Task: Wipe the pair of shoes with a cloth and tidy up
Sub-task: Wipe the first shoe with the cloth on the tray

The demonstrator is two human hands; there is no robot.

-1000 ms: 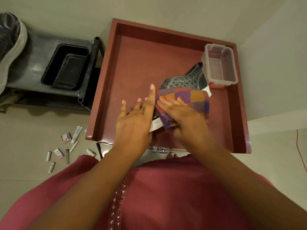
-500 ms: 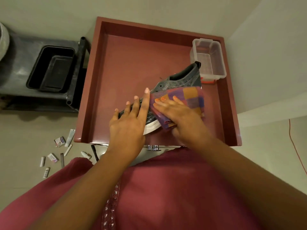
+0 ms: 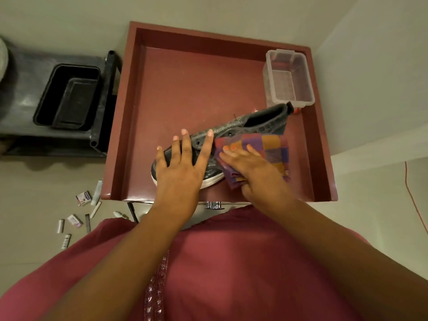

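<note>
Red-brown desk [image 3: 176, 89] with raised rim, seen from above, set into a wall corner. Maroon garment [image 3: 231, 262] filling the bottom of the view. Dark shelf [image 3: 20, 89] left of the desk, holding a black tub [image 3: 67, 96].

Grey shoe [image 3: 252, 122] lying across the desk's near-middle, toe toward the left-front, heel toward the back-right, white sole edge facing the near side. Heel just beside a clear plastic box [image 3: 289, 77] in the back-right corner of the desk.

Checked cloth [image 3: 271, 149], purple, orange and red, folded, laid against the near side of the shoe, mid-length.

Left hand [image 3: 180, 167] flat on the shoe's toe half, fingers [image 3: 185, 140] straight and spread, pressing down, grasping nothing. Right hand [image 3: 252, 165] on top of the cloth, fingers mostly extended along it and pressing it to the shoe; thumb side hidden under the hand, so cannot tell if the cloth's edge is pinched.

Small tubes and packets [image 3: 81, 205] scattered on the floor [image 3: 34, 181] off the desk's left-front corner. Thin red cable [image 3: 414, 200] on the floor at far right.
</note>
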